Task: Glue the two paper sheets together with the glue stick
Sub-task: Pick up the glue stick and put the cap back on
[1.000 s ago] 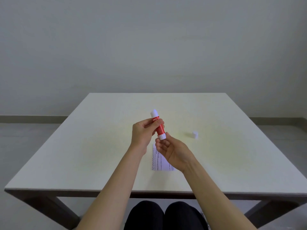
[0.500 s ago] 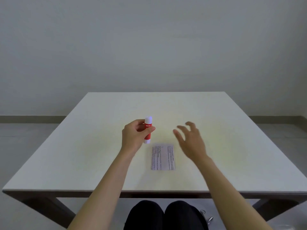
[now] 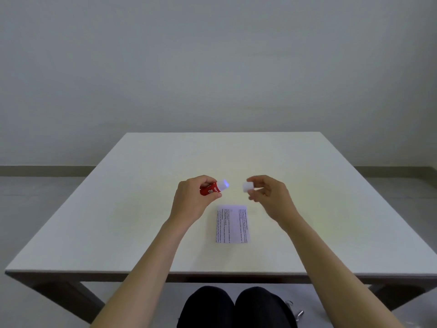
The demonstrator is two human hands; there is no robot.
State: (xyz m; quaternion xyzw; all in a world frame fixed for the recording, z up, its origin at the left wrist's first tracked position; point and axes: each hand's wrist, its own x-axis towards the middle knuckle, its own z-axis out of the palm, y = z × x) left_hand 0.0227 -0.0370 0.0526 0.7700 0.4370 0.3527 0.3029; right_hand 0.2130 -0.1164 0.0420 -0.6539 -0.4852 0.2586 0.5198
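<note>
Above the middle of the pale surface (image 3: 146, 209), both hands are raised and facing each other with a gap between them. The left hand (image 3: 191, 202) is wrapped around the red glue stick (image 3: 212, 188), gripping its body so that the white end with a bluish tip points right, toward the other hand. The right hand (image 3: 269, 197) pinches a small white cap (image 3: 247, 186) between thumb and fingertips, held level with the stick's tip and apart from it. Just nearer the person, below the gap between the hands, a printed paper sheet (image 3: 233, 224) lies flat; whether it is one sheet or two stacked cannot be told.
</note>
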